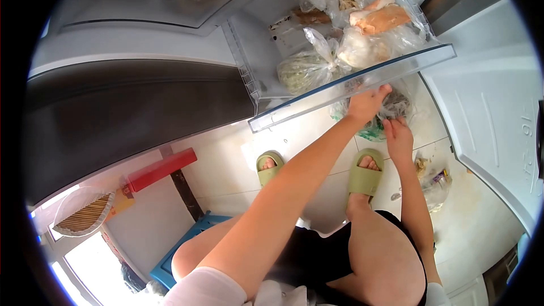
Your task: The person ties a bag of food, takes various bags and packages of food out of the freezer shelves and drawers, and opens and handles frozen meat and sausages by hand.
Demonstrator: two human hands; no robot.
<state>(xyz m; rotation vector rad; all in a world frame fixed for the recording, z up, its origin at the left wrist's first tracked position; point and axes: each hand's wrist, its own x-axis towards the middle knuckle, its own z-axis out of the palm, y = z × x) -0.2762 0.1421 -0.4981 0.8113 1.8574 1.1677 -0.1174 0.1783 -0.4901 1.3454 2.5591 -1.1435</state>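
A clear plastic bag with dark, stringy contents [398,103] is below the front edge of the pulled-out freezer drawer [351,88], low over the floor. My left hand [367,103] is closed at the bag's upper left side, with some fingers hidden behind the hand. On the bag's lower right side, my right hand [399,136] pinches the plastic between bent fingers. Green plastic [372,130] shows underneath. Inside the drawer lie a knotted bag of pale green food [306,71], a bag of whitish food [362,48] and an orange-brown piece [384,20] in plastic.
The open fridge door [487,107] stands at right, a dark drawer front [136,107] at left. On the tiled floor lies a small plastic bag with scraps [435,187], near my green slippers [365,178]. A blue stool [187,243] and a red box [161,170] are at left.
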